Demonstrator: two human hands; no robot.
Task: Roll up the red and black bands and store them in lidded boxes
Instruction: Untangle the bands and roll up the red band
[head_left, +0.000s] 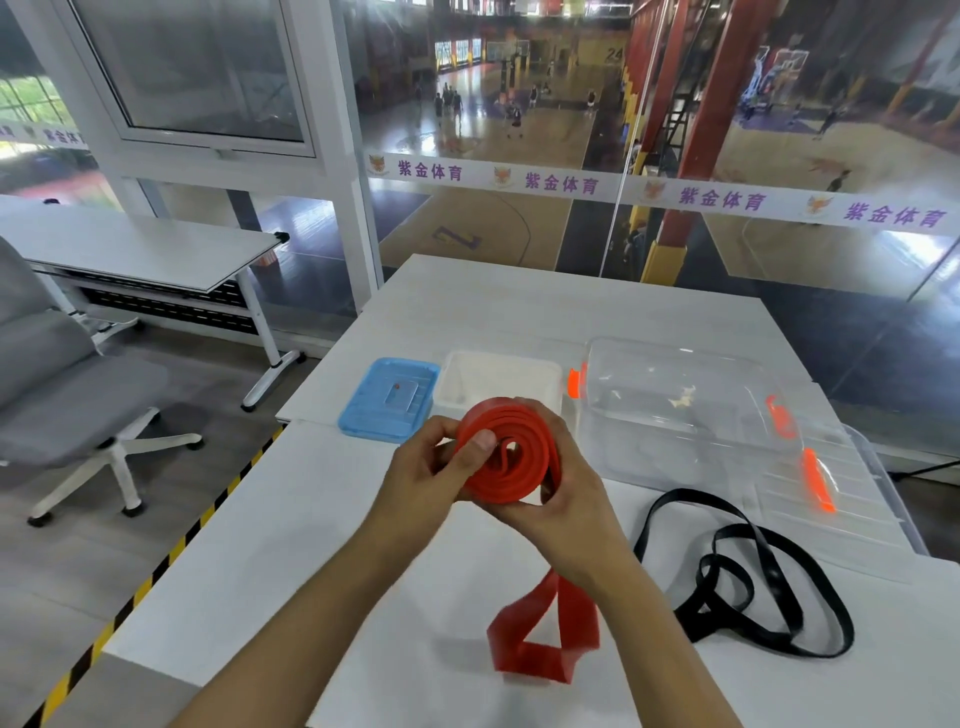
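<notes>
Both hands pinched the red band (511, 457) coil above the worktop (291, 530), left hand (431, 467) thumb pressing its face, right hand (563, 499) cupping beneath so the turns stayed tight while the tail hung free.

Office room set above indoor sports hall: basketball court (498, 119) seen through glass wall (727, 156); office chair (62, 374), white table (311, 519) placed inside.
</notes>
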